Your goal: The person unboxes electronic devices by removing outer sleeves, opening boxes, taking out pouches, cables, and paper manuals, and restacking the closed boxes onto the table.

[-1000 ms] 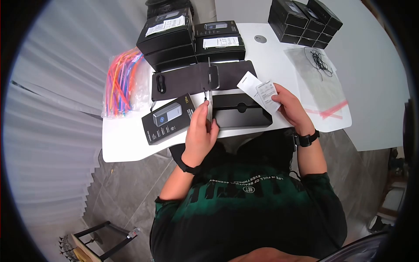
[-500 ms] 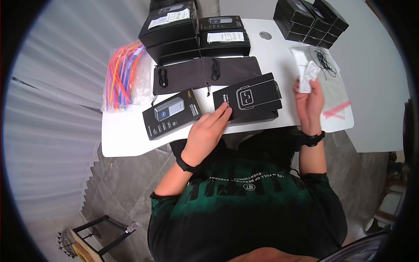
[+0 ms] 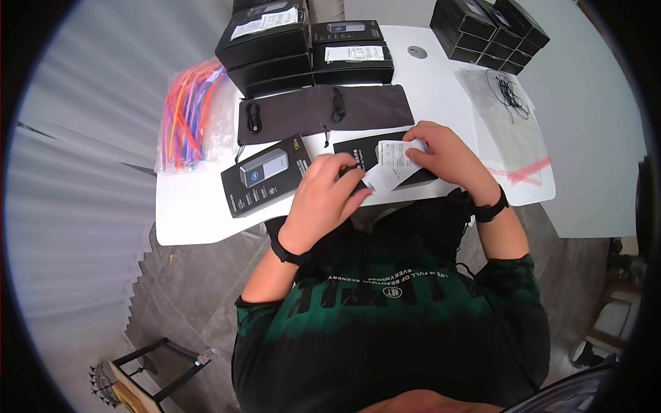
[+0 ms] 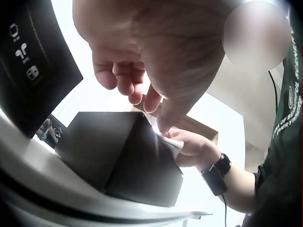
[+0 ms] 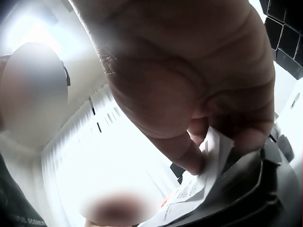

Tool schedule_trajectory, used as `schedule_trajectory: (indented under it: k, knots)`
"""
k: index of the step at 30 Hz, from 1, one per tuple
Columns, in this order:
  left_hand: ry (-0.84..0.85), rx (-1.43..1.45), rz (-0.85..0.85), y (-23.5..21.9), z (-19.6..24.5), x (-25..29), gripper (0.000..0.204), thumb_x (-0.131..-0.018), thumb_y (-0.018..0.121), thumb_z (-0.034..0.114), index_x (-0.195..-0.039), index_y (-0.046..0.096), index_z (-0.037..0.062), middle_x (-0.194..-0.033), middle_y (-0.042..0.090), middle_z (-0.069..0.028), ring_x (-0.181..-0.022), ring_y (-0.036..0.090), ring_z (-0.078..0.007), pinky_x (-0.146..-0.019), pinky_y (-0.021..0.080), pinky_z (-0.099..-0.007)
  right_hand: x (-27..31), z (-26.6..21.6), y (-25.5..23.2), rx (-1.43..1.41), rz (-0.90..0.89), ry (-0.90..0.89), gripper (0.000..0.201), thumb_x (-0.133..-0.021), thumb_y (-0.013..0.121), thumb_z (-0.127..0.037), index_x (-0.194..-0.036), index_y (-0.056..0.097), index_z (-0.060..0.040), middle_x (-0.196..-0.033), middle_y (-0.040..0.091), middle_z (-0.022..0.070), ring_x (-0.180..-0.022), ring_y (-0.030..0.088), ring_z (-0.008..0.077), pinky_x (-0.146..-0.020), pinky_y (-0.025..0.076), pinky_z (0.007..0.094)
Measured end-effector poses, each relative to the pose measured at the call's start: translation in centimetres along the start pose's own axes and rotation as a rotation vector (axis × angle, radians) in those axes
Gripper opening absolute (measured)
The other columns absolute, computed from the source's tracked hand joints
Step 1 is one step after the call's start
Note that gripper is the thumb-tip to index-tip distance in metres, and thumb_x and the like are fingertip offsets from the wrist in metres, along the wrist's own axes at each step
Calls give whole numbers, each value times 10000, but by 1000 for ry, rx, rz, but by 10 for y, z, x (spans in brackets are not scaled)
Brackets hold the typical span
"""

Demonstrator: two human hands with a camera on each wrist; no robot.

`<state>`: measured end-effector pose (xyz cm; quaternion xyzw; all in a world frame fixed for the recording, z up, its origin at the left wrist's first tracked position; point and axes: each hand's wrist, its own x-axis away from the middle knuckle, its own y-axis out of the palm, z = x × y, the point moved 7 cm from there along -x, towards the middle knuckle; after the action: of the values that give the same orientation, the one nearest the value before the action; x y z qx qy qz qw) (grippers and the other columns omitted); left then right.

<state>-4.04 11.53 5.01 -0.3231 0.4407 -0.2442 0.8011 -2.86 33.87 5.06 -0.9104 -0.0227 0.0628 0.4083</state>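
My right hand (image 3: 447, 157) grips printed white leaflets (image 3: 396, 157) over a black box (image 3: 346, 146) at the near edge of the table. Thumb and fingers of my left hand (image 3: 320, 199) pinch the leaflets' lower left end. In the left wrist view, the left thumb meets the paper (image 4: 173, 143) just above the box's corner (image 4: 142, 156). Folded paper (image 5: 208, 165) shows between the right thumb and fingers in the right wrist view. Both hands and the leaflets cover much of the box top. Left of it lies another black box (image 3: 258, 180) with a device pictured on it.
Behind the hands, dark cloth pouches (image 3: 292, 113) carry coiled black cables (image 3: 338, 104). Black boxes are stacked at the back left (image 3: 268, 55) and back right (image 3: 485, 38). Bagged colourful strips (image 3: 189, 117) lie left; clear bags (image 3: 506, 131) and black cords (image 3: 511, 96) lie right.
The near box stood open, then my left hand swung its lid down. My right hand carried the leaflets out right and brought them back over the box, where the left hand now pinches their end.
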Motion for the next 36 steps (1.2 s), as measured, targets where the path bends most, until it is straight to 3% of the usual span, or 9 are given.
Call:
schedule_trajectory:
  k: [3, 6, 12, 19, 22, 24, 25, 28, 36]
  knots:
    - [18, 22, -55, 1, 10, -12, 399, -763, 863, 242, -1084, 718, 54, -1241, 631, -115, -1101, 605, -330, -926, 523, -431, 4, 0, 6, 19, 42, 38, 210, -867, 736, -92, -1066, 706, -33, -929, 635, 103, -846, 623, 268, -769, 502, 361]
    - [26, -4, -146, 13, 10, -15, 379, -800, 833, 263, -1103, 721, 66, -1268, 622, -130, -1150, 591, -336, -970, 510, -437, 7, -2, 11, 39, 66, 19, 216, -872, 725, -73, -1083, 709, -35, -988, 631, 97, -912, 616, 278, -833, 506, 365]
    - [-46, 26, -163, 16, 1, -16, 273, -862, 755, 144, -1113, 715, 45, -1311, 606, -161, -1199, 588, -358, -1009, 507, -440, 19, 1, 15, 157, 156, -37, 308, -895, 690, -28, -1199, 723, -68, -1126, 603, 92, -1084, 571, 286, -955, 478, 373]
    - [-137, 78, -99, 16, -6, -21, 298, -850, 724, 89, -1142, 687, 38, -1334, 601, -163, -1223, 579, -377, -1037, 494, -453, 22, 0, 17, 155, 204, -47, 302, -905, 689, -35, -1203, 726, -71, -1092, 606, 111, -1045, 585, 311, -936, 497, 391]
    - [-59, 78, -100, 18, -2, -25, 308, -853, 748, 134, -1141, 688, 42, -1343, 609, -159, -1221, 579, -377, -1044, 483, -457, 26, -1, 4, 34, 282, -57, 308, -934, 668, -52, -1239, 700, -68, -1101, 614, 114, -992, 604, 286, -883, 510, 366]
    - [-45, 25, -105, 22, -4, -25, 333, -849, 777, 190, -1141, 696, 52, -1338, 623, -157, -1218, 581, -373, -1047, 475, -459, 38, 17, -12, -76, 403, 163, 305, -959, 645, -68, -1263, 676, -57, -1132, 624, 120, -915, 617, 254, -817, 521, 341]
    - [-50, 11, -136, 24, -6, -24, 348, -837, 803, 213, -1134, 707, 60, -1336, 632, -151, -1226, 581, -366, -1045, 474, -461, 43, 27, -11, -48, 416, 134, 308, -975, 647, -88, -1278, 665, -40, -1125, 664, 114, -878, 629, 204, -788, 525, 310]
    - [-80, 26, -127, 27, -9, -21, 327, -838, 805, 202, -1123, 716, 67, -1324, 638, -146, -1239, 579, -361, -1049, 472, -462, 50, 61, 5, -262, 317, 278, 317, -980, 668, -108, -1283, 663, -15, -1073, 701, 92, -911, 640, 161, -822, 523, 290]
    - [-118, 67, -129, 27, -13, -18, 333, -844, 813, 209, -1131, 714, 70, -1343, 621, -141, -1266, 569, -363, -1065, 462, -456, 55, 69, 11, -388, 411, 230, 305, -971, 692, -109, -1258, 698, -3, -1057, 732, 55, -903, 626, 111, -830, 512, 263]
